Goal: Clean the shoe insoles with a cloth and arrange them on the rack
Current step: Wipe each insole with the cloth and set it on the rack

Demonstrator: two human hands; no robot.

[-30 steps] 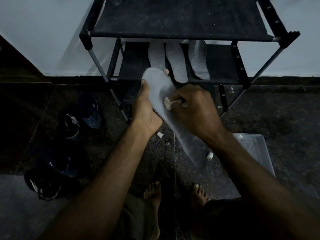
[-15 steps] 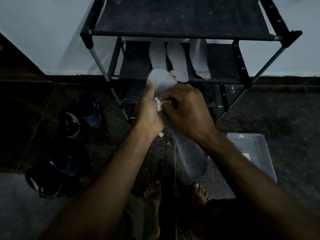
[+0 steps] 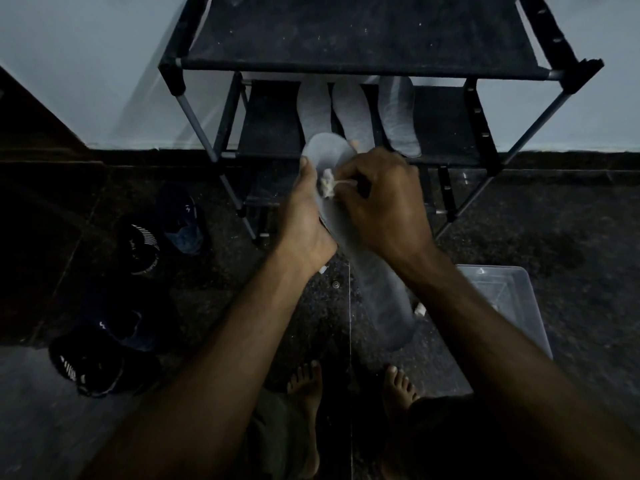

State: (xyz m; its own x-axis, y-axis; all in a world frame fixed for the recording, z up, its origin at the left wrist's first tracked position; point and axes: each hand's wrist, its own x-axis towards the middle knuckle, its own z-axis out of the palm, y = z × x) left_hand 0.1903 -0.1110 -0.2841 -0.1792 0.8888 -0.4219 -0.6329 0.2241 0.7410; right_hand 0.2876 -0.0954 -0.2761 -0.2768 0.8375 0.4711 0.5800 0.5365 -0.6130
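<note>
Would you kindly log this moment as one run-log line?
step: wiping | left hand: grips insole | right hand: pinches cloth | rack: three insoles

middle shelf (image 3: 446, 123): right part free | left: three insoles (image 3: 351, 112) block

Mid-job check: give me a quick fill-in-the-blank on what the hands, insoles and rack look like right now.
1. The left hand grips the grey ____ being cleaned.
2. The right hand pinches a small white ____ against it.
3. ____ insoles already lie on the middle shelf of the black shoe rack.
4. A clear plastic ____ stands on the floor to the person's right.

Missing words: insole; cloth; Three; container
</note>
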